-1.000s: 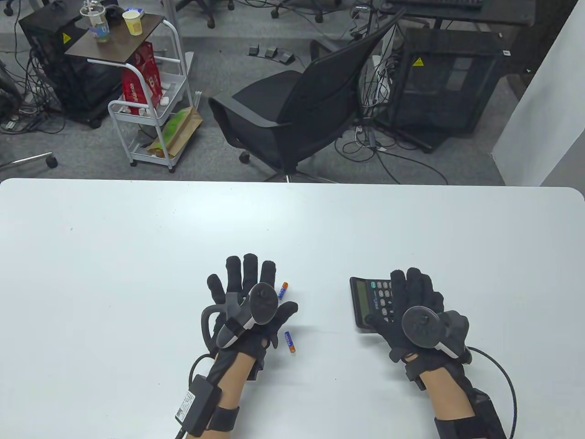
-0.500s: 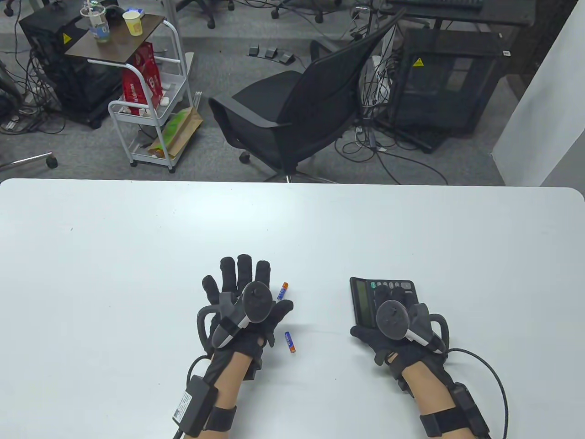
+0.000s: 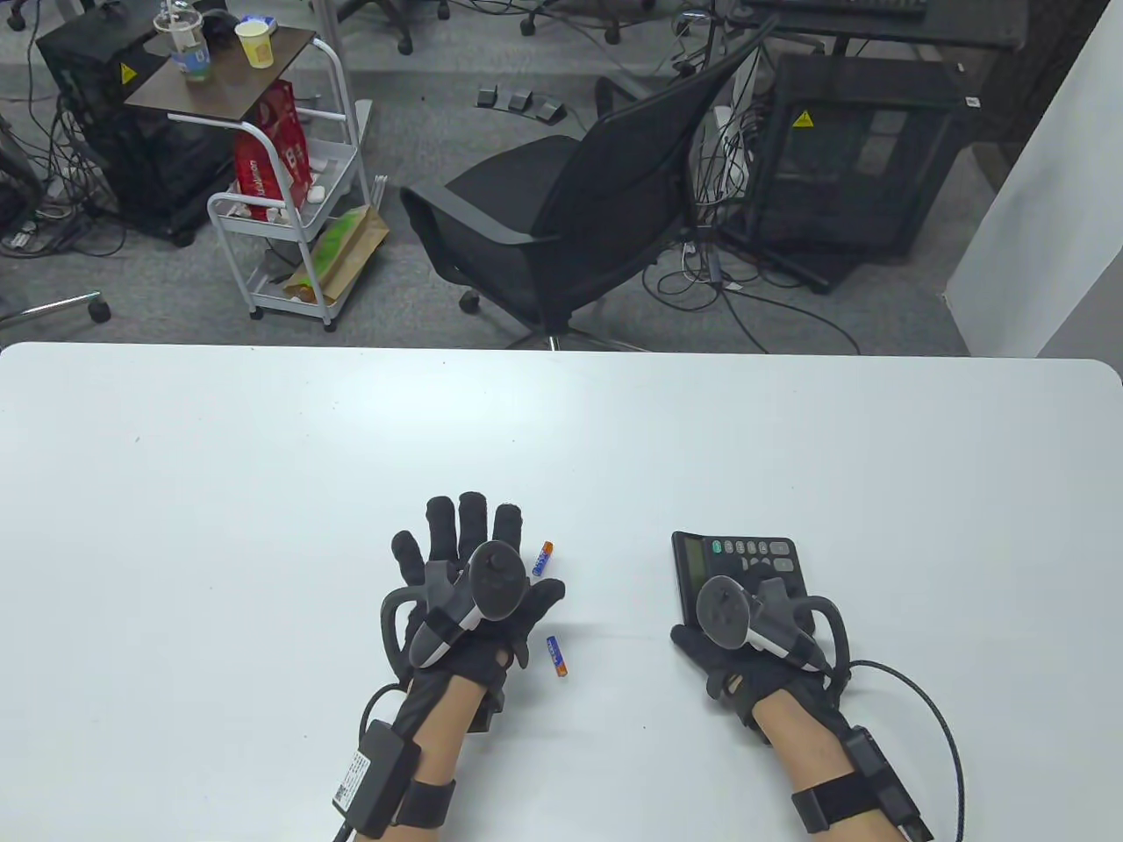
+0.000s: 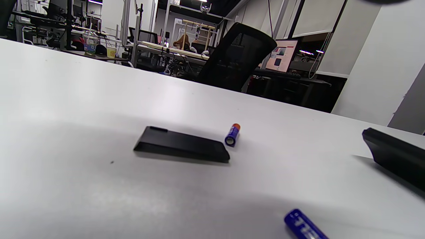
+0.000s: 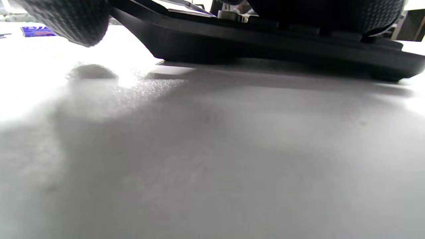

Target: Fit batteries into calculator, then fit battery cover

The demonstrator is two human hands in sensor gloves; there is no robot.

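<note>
The black calculator (image 3: 735, 561) lies face up at the right, display end to the left. My right hand (image 3: 746, 636) rests on its near part. In the right wrist view my fingers (image 5: 325, 13) lie on top of the calculator (image 5: 265, 43), and my thumb (image 5: 66, 20) hangs beside its corner, just above the table. My left hand (image 3: 465, 570) hovers flat with fingers spread. It hides the black battery cover in the table view; the cover (image 4: 181, 149) lies flat in the left wrist view. Two blue batteries (image 3: 544, 559) (image 3: 556, 656) lie just right of the left hand.
The white table (image 3: 263, 456) is bare in its far and left parts. A black office chair (image 3: 570, 210) stands beyond the far edge. The far battery (image 4: 232, 135) lies by the cover's right end and the near one (image 4: 302, 227) at the bottom edge of the left wrist view.
My right hand has drawn back toward me along the calculator and its fingers have curled down, uncovering the keys. The left hand shifted slightly. The calculator and batteries have not moved.
</note>
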